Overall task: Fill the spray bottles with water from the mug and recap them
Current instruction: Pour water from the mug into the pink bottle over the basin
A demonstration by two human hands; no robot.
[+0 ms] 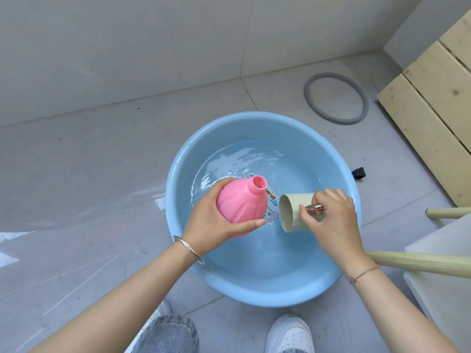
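Pink bottle (240, 203) leans, uncapped, in the gripping left hand (214, 222), so its mouth meets the mug (297, 212). Right hand (334, 217) holds this mug tipped at frame centre, over the basin (260, 289).

Bright, soft, even daylight with no hard shadows, only faint shade under the basin (260, 299) at lower centre. White glare streaks on the glossy floor (63, 225) at left, and rippled highlights on the water (242, 159) mid-frame. Centre is sharp; wide-angle distortion curves straight lines along the top and right edges, and the bottom corners are slightly soft.
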